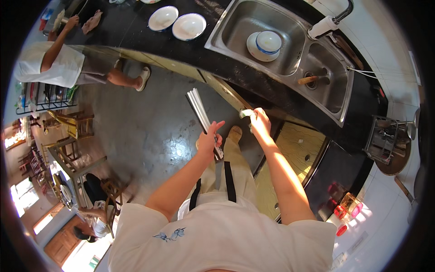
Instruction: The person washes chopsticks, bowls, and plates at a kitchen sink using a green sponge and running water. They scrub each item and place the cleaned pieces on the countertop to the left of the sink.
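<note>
My left hand [209,140] grips the dark handle of a broad steel cleaver [198,108], whose blade points up and away over the floor. My right hand [260,121] is closed on a small pale object [246,113] next to the edge of the black countertop [253,77]. The small object's kind is too unclear to tell. Both hands hang in front of the lower cabinet, below the steel double sink [290,68].
A plate with a white-and-blue bowl [267,43] lies in the left sink basin. Two white bowls [176,22] stand on the counter. Another person [68,63] leans at the counter's far end, and one more sits by wooden chairs [77,158]. A wire rack [385,140] stands at right.
</note>
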Action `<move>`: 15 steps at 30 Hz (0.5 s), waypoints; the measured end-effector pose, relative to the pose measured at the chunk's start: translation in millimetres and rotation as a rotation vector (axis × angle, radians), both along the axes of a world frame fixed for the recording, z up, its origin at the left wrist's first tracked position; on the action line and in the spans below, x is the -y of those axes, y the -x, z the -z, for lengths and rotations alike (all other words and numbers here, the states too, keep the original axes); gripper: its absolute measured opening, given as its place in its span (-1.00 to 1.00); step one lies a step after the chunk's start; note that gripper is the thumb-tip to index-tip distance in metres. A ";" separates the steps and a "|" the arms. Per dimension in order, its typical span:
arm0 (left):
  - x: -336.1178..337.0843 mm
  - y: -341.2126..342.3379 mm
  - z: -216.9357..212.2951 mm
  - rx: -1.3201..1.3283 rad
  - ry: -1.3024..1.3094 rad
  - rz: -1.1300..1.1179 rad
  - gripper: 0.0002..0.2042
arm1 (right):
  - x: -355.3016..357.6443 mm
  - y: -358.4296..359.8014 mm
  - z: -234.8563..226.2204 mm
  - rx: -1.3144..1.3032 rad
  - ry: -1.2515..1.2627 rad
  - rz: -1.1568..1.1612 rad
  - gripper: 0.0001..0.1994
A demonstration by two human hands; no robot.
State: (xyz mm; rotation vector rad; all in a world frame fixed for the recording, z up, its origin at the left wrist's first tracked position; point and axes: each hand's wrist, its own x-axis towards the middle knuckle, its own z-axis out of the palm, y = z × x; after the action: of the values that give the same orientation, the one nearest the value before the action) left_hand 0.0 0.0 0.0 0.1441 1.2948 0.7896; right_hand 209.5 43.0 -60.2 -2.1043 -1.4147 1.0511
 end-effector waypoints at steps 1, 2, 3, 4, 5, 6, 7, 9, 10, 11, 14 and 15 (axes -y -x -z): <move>2.6 -7.2 -4.8 -0.049 -0.022 0.023 -0.52 | 1.6 -0.9 -20.0 -0.023 0.031 -0.008 -0.81; 2.2 -13.4 -6.7 -0.094 -0.055 0.039 -0.55 | -0.2 4.7 -50.4 -0.141 0.111 0.010 -0.84; -17.5 14.4 9.9 -0.140 -0.130 0.093 -0.55 | 5.0 24.5 15.3 0.056 -0.293 -0.078 -0.85; -1.0 22.2 15.1 -0.210 -0.104 0.098 -0.55 | 24.1 38.8 4.1 -0.060 -0.089 -0.094 -0.85; 13.4 31.0 18.0 -0.279 -0.077 0.103 -0.55 | 38.4 52.6 -9.4 -0.173 0.116 -0.109 -0.84; 10.0 37.0 19.0 -0.340 -0.067 0.117 -0.57 | 39.6 58.1 -8.7 -0.237 0.142 -0.085 -0.80; 10.6 43.8 23.9 -0.378 -0.079 0.094 -0.60 | 39.1 61.8 -1.0 -0.303 0.110 -0.043 -0.81; 13.3 56.2 41.2 -0.445 -0.102 0.046 -0.62 | 35.0 60.2 25.9 -0.425 0.047 0.040 -0.80; 14.4 61.0 51.3 -0.475 -0.112 0.020 -0.62 | 27.5 56.7 40.3 -0.502 0.132 0.123 -0.75; 17.4 67.3 59.8 -0.577 -0.158 0.048 -0.62 | 20.0 50.9 53.5 -0.700 0.232 0.239 -0.69; 26.2 93.3 53.9 -0.862 -0.157 0.133 -0.61 | -10.2 58.0 93.7 -0.925 0.416 0.471 -0.66; 26.9 106.2 60.9 -0.840 -0.193 0.115 -0.66 | -17.5 57.6 111.6 -0.951 0.408 0.442 -0.65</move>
State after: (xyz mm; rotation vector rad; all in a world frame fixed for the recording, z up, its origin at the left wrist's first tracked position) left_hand -106.2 -26.9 -60.9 0.7602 1.9689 0.7789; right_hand 151.9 60.5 -171.8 -1.5979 -0.2842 1.8668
